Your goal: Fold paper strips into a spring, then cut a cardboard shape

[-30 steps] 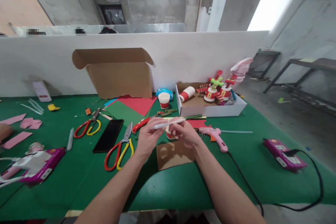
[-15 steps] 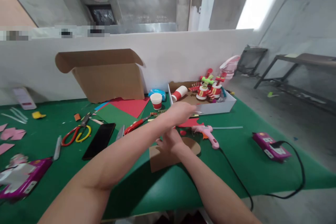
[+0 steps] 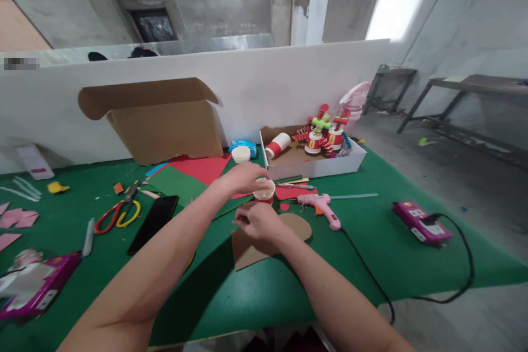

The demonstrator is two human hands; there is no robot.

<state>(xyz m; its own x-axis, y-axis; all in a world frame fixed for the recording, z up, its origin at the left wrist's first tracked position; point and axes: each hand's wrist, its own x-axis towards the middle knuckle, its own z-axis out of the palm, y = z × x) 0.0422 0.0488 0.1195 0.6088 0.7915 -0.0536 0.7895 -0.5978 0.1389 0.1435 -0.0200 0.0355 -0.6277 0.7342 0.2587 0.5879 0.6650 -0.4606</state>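
My left hand (image 3: 239, 178) reaches across the green table (image 3: 350, 247) and grips the rim of a small red-and-white paper cup (image 3: 264, 193). My right hand (image 3: 254, 221) rests just in front of that cup on a brown cardboard piece (image 3: 264, 239) with a rounded end, its fingers curled; whether they hold anything is hidden. A pink glue gun (image 3: 319, 206) lies a little to the right of both hands.
A white tray (image 3: 317, 165) with cups and finished paper figures stands at the back right. An open cardboard box (image 3: 160, 121), red and green paper sheets (image 3: 193, 173), scissors (image 3: 117, 213), a black phone (image 3: 153, 223), a second cup (image 3: 241, 154) and purple power strips (image 3: 416, 222) lie around.
The white stick held in both hands a second ago is gone from them. My left hand crossed to the right and took the paper cup; my right hand dropped onto the cardboard. The view shifted right.
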